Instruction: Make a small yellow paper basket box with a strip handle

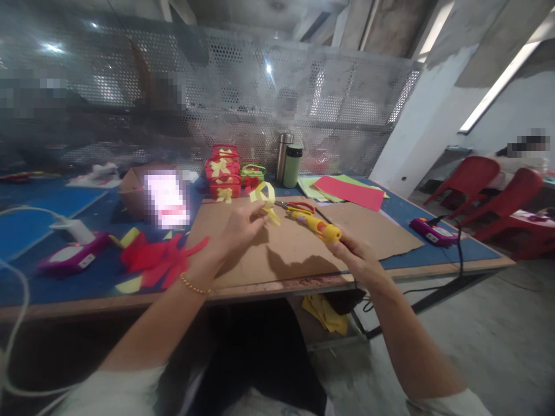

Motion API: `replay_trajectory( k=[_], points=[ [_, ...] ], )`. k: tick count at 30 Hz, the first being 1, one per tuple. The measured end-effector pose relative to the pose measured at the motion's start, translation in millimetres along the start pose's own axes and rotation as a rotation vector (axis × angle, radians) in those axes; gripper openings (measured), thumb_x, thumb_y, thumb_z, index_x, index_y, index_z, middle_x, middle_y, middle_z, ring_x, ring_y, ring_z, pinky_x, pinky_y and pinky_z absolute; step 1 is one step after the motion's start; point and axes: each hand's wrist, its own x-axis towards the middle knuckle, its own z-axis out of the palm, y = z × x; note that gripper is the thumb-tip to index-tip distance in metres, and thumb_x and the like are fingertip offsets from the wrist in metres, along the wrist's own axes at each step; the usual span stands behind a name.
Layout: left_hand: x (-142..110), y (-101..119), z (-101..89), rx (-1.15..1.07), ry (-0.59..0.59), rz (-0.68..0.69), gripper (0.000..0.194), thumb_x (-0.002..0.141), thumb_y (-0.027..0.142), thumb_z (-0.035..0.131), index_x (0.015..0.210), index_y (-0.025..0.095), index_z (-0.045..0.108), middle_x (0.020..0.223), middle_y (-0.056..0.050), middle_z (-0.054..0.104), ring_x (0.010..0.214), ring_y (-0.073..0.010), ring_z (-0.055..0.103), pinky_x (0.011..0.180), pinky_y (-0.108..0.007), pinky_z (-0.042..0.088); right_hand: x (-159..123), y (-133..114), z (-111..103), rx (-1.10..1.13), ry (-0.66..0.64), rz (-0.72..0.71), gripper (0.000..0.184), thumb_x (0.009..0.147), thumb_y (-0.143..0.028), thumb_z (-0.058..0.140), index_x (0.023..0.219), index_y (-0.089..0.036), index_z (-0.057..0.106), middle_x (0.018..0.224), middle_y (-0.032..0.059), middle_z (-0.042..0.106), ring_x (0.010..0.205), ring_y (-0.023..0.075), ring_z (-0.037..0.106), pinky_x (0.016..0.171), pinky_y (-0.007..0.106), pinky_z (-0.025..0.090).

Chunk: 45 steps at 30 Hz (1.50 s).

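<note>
My left hand (246,224) is closed over the cardboard, pinching a looped strip of pale yellow paper (269,190) that resembles part of a bow. To its right, my right hand (362,260) is wrapped round a yellow hot glue gun (314,224), whose nozzle points left towards the paper loop. A gap separates the gun from the loop. Just behind the gun lie red-handled scissors (302,205). Under both hands is a flat sheet of brown cardboard (243,254) on the blue-topped table (403,257). My right fingertips are partly hidden behind the gun's body.
Several red paper boxes (223,176) with yellow bows, a green one (252,173), a steel flask (284,151) and a green bottle (293,167) stand behind. Red paper scraps (151,260) and purple power strips (74,257) lie about. Red paper (352,193) tops green sheets.
</note>
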Motion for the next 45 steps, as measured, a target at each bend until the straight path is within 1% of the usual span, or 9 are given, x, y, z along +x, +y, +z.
replay_trajectory(
  k=[6, 11, 15, 18, 20, 25, 30, 35, 45],
  points=[
    [3, 6, -1.4, -0.063, 0.009, -0.022, 0.026, 0.088, 0.023, 0.065, 0.112, 0.015, 0.073, 0.091, -0.005, 0.074, 0.07, -0.0156, 0.071, 0.069, -0.03, 0.056, -8, 50, -46, -0.342, 0.179, 0.006, 0.053, 0.099, -0.069, 0.049, 0.097, -0.02, 0.07, 0.078, 0.0046, 0.057, 0.071, 0.021, 0.052, 0.069, 0.036, 0.044],
    [3, 9, -3.8, -0.104, 0.004, -0.024, 0.027, 0.087, 0.024, 0.066, 0.112, 0.015, 0.073, 0.095, -0.006, 0.076, 0.07, -0.0148, 0.071, 0.068, -0.028, 0.056, -16, 108, -76, -0.69, 0.096, 0.071, 0.057, 0.101, -0.064, 0.042, 0.094, -0.016, 0.073, 0.082, 0.011, 0.061, 0.077, 0.0254, 0.056, 0.073, 0.039, 0.044],
    [2, 3, -5.2, -0.126, -0.008, -0.013, 0.028, 0.089, 0.025, 0.068, 0.115, 0.018, 0.074, 0.096, -0.005, 0.077, 0.07, -0.0145, 0.072, 0.069, -0.028, 0.056, -20, 114, -81, -0.948, 0.051, 0.064, 0.045, 0.1, -0.052, 0.05, 0.106, -0.016, 0.076, 0.086, 0.0126, 0.063, 0.081, 0.0277, 0.057, 0.074, 0.039, 0.043],
    [1, -2, -5.9, -0.12, -0.021, 0.0, 0.026, 0.09, 0.026, 0.07, 0.114, 0.019, 0.075, 0.091, -0.005, 0.077, 0.071, -0.0154, 0.072, 0.066, -0.027, 0.056, -11, 88, -66, -1.026, 0.192, -0.031, 0.039, 0.098, -0.049, 0.057, 0.11, -0.017, 0.076, 0.096, 0.0156, 0.065, 0.09, 0.0313, 0.059, 0.081, 0.044, 0.046],
    [1, -4, -5.9, -0.123, -0.029, -0.002, 0.027, 0.09, 0.026, 0.071, 0.115, 0.02, 0.076, 0.091, -0.005, 0.078, 0.071, -0.0156, 0.072, 0.065, -0.026, 0.055, 4, 64, -44, -0.901, 0.25, -0.183, 0.032, 0.101, -0.043, 0.056, 0.111, -0.019, 0.075, 0.1, 0.0151, 0.066, 0.095, 0.0312, 0.06, 0.086, 0.046, 0.048],
    [-2, 0, -5.2, -0.176, -0.027, -0.074, 0.037, 0.089, 0.029, 0.073, 0.125, 0.019, 0.073, 0.097, -0.007, 0.079, 0.074, -0.0161, 0.072, 0.068, -0.027, 0.056, 50, 13, 26, -0.483, 0.116, -0.516, 0.026, 0.103, -0.031, 0.057, 0.125, -0.024, 0.068, 0.115, 0.0129, 0.068, 0.109, 0.0289, 0.063, 0.096, 0.048, 0.052],
    [-2, 7, -5.4, -0.168, -0.034, -0.087, 0.04, 0.089, 0.033, 0.073, 0.127, 0.02, 0.072, 0.097, -0.004, 0.078, 0.078, -0.0152, 0.07, 0.073, -0.027, 0.055, 68, -5, 71, -0.441, 0.036, -0.508, 0.036, 0.101, -0.029, 0.059, 0.136, -0.02, 0.061, 0.123, 0.0162, 0.066, 0.113, 0.0306, 0.06, 0.096, 0.048, 0.051],
    [1, 9, -4.8, -0.201, -0.01, -0.068, 0.04, 0.086, 0.035, 0.076, 0.124, 0.02, 0.074, 0.102, -0.005, 0.077, 0.083, -0.0156, 0.07, 0.075, -0.028, 0.056, 67, -2, 89, -0.545, 0.121, -0.464, 0.026, 0.103, -0.033, 0.057, 0.122, -0.018, 0.065, 0.112, 0.0157, 0.067, 0.104, 0.0309, 0.06, 0.088, 0.044, 0.047],
    [3, 8, -5.0, -0.182, 0.037, -0.056, 0.041, 0.084, 0.032, 0.079, 0.123, 0.019, 0.074, 0.095, -0.005, 0.075, 0.076, -0.0142, 0.067, 0.072, -0.027, 0.054, 69, 1, 97, -0.633, 0.157, -0.5, 0.026, 0.107, -0.033, 0.046, 0.114, -0.017, 0.066, 0.108, 0.0149, 0.067, 0.102, 0.029, 0.058, 0.085, 0.04, 0.043]
  ],
)
